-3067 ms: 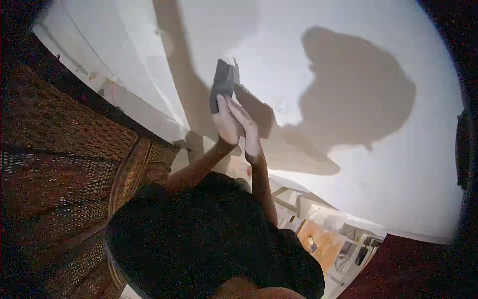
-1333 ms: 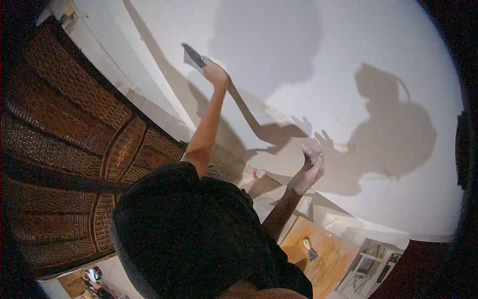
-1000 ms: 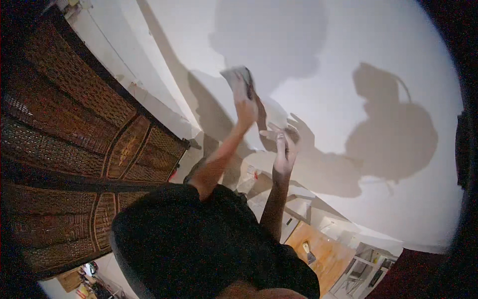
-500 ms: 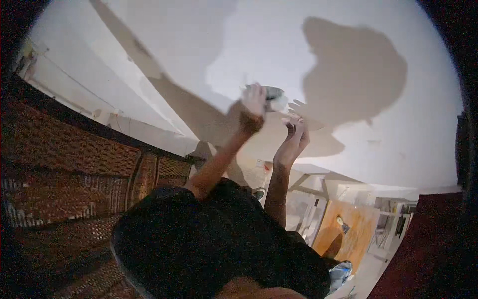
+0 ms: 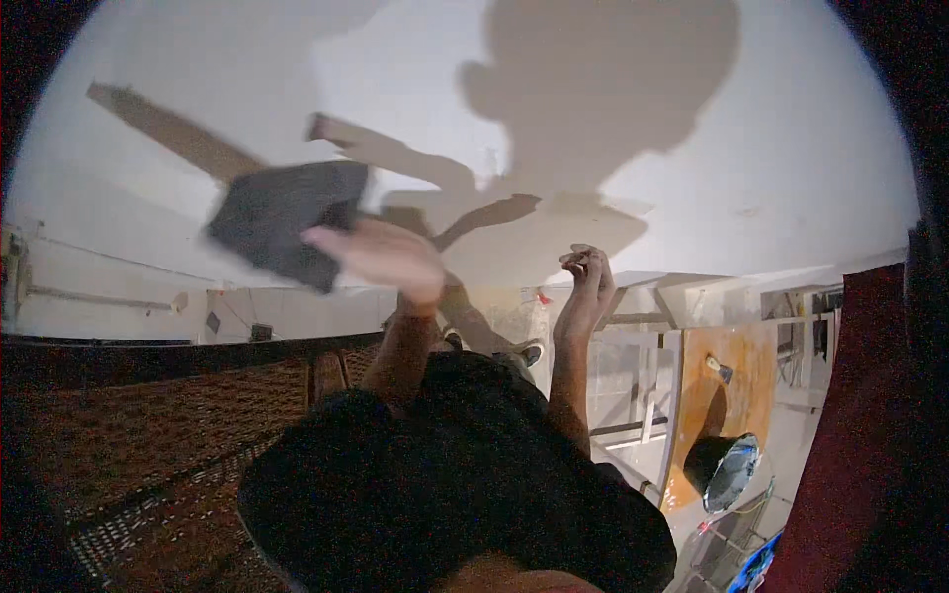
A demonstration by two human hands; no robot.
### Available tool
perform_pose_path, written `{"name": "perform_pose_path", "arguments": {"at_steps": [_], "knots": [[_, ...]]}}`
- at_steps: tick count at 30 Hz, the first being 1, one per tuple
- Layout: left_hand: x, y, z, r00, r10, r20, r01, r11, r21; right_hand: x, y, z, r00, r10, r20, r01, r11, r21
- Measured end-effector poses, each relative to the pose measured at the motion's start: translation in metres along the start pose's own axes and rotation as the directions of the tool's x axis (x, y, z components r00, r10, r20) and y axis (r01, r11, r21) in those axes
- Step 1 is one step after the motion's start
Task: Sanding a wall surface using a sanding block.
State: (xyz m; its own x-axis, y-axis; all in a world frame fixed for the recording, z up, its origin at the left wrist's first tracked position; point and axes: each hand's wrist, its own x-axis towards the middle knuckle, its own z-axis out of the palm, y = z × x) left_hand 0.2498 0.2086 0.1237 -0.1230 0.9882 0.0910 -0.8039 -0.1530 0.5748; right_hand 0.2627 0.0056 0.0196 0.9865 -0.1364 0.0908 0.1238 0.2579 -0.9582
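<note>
Dark grey is the flat, four-sided piece (image 5: 282, 208) that I see in the left hand (image 5: 386, 259), and motion blur softens both. It lies at ten o'clock from that hand and reaches well past the fingers, which are closed on its near lower corner. I cannot tell whether it touches the white, shadowed wall (image 5: 820, 148) behind it. The right hand (image 5: 590, 275), at three o'clock from the left one, has its fingers bent and near each other; whether something is between them, I cannot tell.

Half a second ago the piece was just beside the right hand; now it is well apart, toward nine o'clock.

About edges: the brown woven panel (image 5: 198, 395) has its dark upper rim between seven and eight o'clock from the left hand. From the right hand, the orange-brown wooden board (image 5: 753, 356) with the light-handled scraper (image 5: 720, 370) lies between four and five, the round black bucket (image 5: 727, 472) at five, the dark red surface (image 5: 855, 395) at four. From ten over twelve to two, the wall spreads wide above both hands.
</note>
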Motion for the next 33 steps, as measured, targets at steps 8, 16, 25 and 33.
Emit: {"name": "perform_pose_path", "arguments": {"at_steps": [8, 16, 25, 33], "knots": [[-0.003, -0.126, -0.076, 0.573, -0.024, 0.819, -0.539, 0.742, 0.399, 0.000, -0.009, 0.004, 0.997, -0.074, 0.013, 0.073, 0.997, 0.030], [-0.068, -0.190, -0.170, 0.262, -0.108, 0.959, -0.875, 0.392, 0.283, 0.008, -0.001, -0.002, 0.996, 0.039, 0.082, -0.048, 0.992, 0.114], [-0.071, -0.165, -0.075, 0.491, 0.157, 0.857, -0.817, 0.424, 0.390, 0.049, -0.005, -0.026, 0.986, 0.050, 0.158, -0.075, 0.985, 0.154], [-0.086, -0.193, -0.198, 0.341, -0.077, 0.937, -0.863, 0.369, 0.345, 0.071, 0.012, -0.047, 0.963, 0.173, 0.206, -0.217, 0.953, 0.211]]}}
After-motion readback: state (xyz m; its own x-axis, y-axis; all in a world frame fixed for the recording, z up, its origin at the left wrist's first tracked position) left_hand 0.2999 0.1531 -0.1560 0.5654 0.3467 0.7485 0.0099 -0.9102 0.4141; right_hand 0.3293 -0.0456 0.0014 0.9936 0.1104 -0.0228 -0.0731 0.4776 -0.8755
